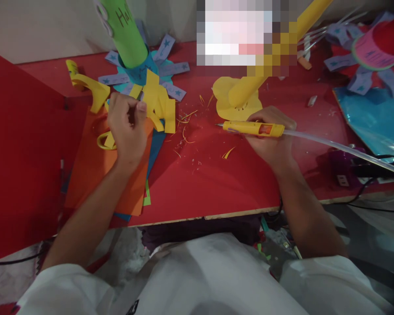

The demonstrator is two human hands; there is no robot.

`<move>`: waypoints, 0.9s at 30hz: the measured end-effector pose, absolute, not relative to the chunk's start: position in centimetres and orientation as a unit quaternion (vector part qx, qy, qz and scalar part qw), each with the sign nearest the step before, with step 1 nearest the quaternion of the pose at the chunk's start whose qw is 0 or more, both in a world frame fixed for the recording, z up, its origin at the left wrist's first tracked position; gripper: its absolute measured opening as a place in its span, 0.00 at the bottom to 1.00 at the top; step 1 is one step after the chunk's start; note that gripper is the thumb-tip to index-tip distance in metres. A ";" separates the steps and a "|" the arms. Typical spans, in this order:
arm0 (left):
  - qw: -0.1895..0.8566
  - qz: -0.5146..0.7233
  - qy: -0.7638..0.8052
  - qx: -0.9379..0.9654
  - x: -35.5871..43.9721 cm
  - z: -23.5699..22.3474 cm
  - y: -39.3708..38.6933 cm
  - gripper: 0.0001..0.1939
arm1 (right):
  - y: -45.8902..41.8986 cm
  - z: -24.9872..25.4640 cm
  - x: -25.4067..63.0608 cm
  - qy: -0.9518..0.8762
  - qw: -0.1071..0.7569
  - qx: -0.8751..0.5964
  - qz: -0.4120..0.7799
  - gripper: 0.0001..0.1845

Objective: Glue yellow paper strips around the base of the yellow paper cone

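Observation:
My right hand (pixel 276 140) is closed round a yellow glue gun (pixel 252 128) whose metal tip points left. From the gun's back end a long clear glue stick (pixel 341 146) runs to the right. Just above that hand stands a yellow paper tube (pixel 265 65) on a scalloped yellow paper base (pixel 220 105). My left hand (pixel 127 124) is curled over the paper pile, beside yellow paper scraps (pixel 159 103); whatever its fingers hold, if anything, is hidden. Below its wrist lie orange paper (pixel 95 179) and yellow-handled scissors (pixel 102 146).
A green paper tube (pixel 128 37) with a blue base and purple strips stands at the back left. At the right are a pink paper ring (pixel 371 57), blue plastic-covered sheets (pixel 374 118) and a purple power socket (pixel 343 175). Thin yellow trimmings (pixel 229 153) lie on the red table (pixel 200 188).

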State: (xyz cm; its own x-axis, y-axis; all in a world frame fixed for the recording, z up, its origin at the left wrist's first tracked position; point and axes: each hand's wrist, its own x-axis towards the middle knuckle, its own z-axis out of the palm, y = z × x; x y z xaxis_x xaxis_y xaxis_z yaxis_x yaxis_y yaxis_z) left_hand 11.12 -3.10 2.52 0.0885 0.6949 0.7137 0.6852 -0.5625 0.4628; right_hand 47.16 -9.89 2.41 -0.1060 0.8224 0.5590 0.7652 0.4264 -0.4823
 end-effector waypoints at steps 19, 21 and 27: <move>0.205 0.404 0.299 0.840 17.8 2.3 -11.0 0.08 | -9.2 1.5 47.9 -0.720 0.432 -0.541 -0.048 0.10; 0.187 0.432 0.329 0.819 17.1 2.4 -9.7 0.07 | -9.2 1.5 47.9 -0.718 0.439 -0.538 -0.044 0.12; 0.130 0.547 0.349 0.750 14.0 2.9 -5.6 0.05 | -9.4 1.8 47.9 -0.719 0.430 -0.546 -0.021 0.09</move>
State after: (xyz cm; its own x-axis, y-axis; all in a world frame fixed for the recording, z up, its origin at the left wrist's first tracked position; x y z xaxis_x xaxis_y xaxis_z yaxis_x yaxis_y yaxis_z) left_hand 13.97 -5.64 2.94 0.1585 0.6658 0.7291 0.3821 -0.7222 0.5765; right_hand 47.85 -9.42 1.78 -0.0340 0.7674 0.6403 0.8031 0.4023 -0.4395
